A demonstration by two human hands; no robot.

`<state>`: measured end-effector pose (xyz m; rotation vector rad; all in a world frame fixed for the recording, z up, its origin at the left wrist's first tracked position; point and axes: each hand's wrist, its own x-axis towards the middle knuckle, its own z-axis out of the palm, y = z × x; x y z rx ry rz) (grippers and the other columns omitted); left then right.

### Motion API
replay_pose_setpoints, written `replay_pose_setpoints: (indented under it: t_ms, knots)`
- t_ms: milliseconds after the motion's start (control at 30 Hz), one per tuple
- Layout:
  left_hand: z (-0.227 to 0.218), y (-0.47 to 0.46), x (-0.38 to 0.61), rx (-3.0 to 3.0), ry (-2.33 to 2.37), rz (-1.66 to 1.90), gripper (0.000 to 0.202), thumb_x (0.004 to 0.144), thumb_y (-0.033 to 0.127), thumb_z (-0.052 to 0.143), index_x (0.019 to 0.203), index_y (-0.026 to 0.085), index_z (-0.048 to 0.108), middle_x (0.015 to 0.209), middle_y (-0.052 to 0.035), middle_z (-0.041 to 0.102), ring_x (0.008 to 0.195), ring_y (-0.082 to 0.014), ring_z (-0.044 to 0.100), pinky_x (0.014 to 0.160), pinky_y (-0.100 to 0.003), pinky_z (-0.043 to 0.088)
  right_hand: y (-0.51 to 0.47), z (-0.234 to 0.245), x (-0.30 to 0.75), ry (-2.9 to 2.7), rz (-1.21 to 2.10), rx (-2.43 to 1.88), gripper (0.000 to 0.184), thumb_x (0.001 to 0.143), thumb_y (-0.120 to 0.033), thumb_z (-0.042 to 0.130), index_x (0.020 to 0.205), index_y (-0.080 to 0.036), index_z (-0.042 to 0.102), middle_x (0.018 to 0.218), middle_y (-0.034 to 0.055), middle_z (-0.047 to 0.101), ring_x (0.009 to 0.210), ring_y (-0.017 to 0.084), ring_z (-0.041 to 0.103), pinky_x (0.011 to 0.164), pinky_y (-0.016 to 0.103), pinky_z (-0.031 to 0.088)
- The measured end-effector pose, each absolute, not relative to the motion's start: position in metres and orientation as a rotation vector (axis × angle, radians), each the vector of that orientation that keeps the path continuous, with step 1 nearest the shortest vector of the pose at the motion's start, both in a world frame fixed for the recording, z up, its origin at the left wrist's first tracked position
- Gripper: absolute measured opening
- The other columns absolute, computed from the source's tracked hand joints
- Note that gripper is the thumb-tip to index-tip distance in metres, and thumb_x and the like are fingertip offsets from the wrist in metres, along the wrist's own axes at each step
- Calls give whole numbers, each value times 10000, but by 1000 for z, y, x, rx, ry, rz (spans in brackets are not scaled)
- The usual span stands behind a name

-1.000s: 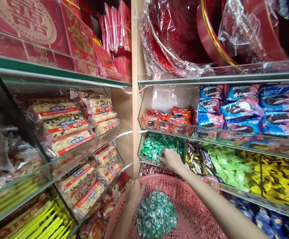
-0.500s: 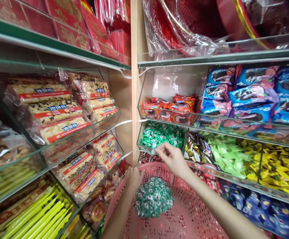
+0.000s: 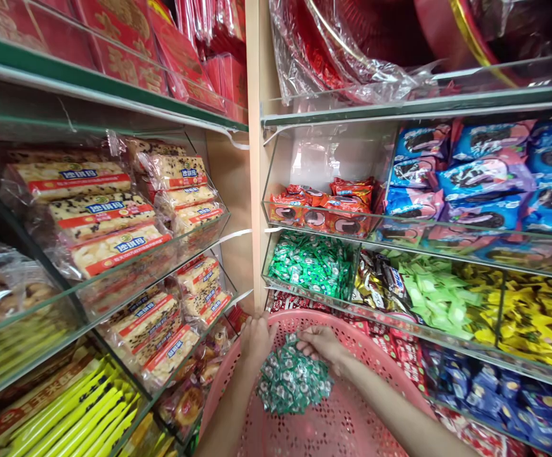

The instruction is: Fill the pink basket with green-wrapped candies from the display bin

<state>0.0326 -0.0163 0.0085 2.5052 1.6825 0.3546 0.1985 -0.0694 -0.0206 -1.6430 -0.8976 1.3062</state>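
Note:
My left hand (image 3: 256,339) is closed over the far rim of a pink perforated plastic basket (image 3: 347,412). A heap of small green-wrapped candies (image 3: 295,381) lies in the basket. My right hand (image 3: 323,348) is inside the basket at the top right of this heap. Its fingers are curled, with the fingertips against a green-wrapped candy (image 3: 292,339); how many they hold is hidden. Just beyond the basket, a clear shelf bin (image 3: 314,293) contains more green-wrapped candies (image 3: 309,263).
Glass shelves meet at a wooden post (image 3: 256,190). Wrapped puffed-rice bars (image 3: 98,209) fill the left side. On the right are blue cookie packs (image 3: 488,174), light green packets (image 3: 440,295), yellow packets (image 3: 535,320) and dark blue packets (image 3: 499,393). Plastic-wrapped red items (image 3: 333,51) lie above.
My right hand has moved down and back from the front of the green candy bin to the candy heap in the basket. My left hand stays on the rim.

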Motion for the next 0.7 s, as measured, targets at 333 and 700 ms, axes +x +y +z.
replay_pose_setpoints:
  t_ms: [333, 700]
  knots:
    - [13, -16, 33, 2502, 1666, 343, 432, 891, 442, 370, 1200, 211, 564, 1099, -92, 642, 1026, -220, 559, 845, -300, 393, -72, -25, 200, -738, 1270, -1771, 300, 879, -249, 451, 621, -139, 559, 568, 16, 638, 344, 35, 445, 331, 132, 302]
    - [14, -14, 33, 2450, 1684, 370, 417, 880, 399, 401, 1200, 201, 580, 1107, -102, 647, 1029, -222, 569, 830, -284, 399, -87, 38, 192, -1723, 77, -2167, 428, 916, -385, 384, 589, -189, 579, 636, 66, 662, 610, 155, 611, 526, 237, 301]
